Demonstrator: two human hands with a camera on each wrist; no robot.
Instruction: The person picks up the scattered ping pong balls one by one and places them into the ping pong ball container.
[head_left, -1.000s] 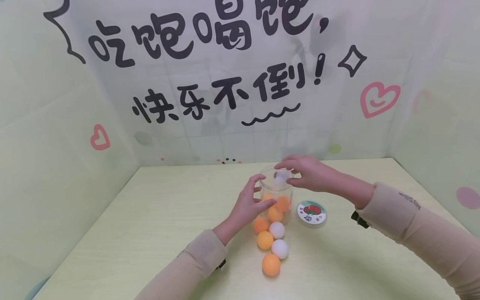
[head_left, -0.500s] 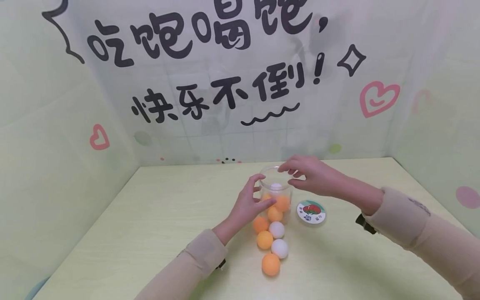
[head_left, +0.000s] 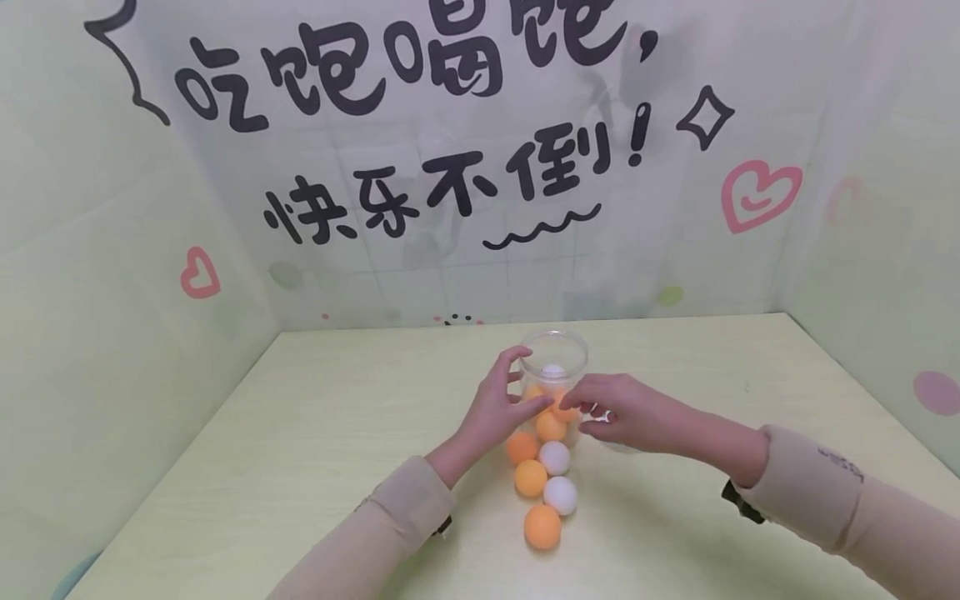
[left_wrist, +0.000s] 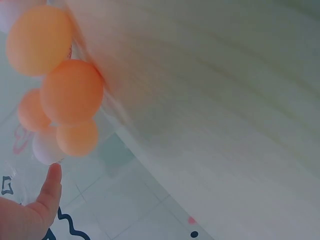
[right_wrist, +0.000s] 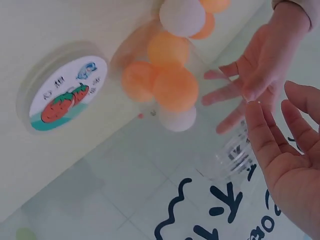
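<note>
My left hand [head_left: 491,412] holds a clear plastic jar [head_left: 576,375] upright, thumb at the near side and fingers round the left. Inside the jar are orange ping-pong balls [head_left: 551,427] and a white ball [head_left: 553,371] on top of them. In the right wrist view, the jar's balls [right_wrist: 175,89] show through its wall. My right hand [head_left: 630,410], fingers loosely bent and holding nothing, hovers just right of the jar. On the table in front of the jar, several orange balls [head_left: 542,527] and white balls [head_left: 560,496] lie in a cluster.
A round lid [right_wrist: 67,95] with a strawberry picture lies on the table right of the jar; my right hand mostly covers it in the head view. Behind the pale wooden table [head_left: 360,417] hangs a printed cloth backdrop [head_left: 420,275].
My right hand let go of a white ball into the jar. It has since left the rim and come down beside the jar. My left hand stays in place on the jar.
</note>
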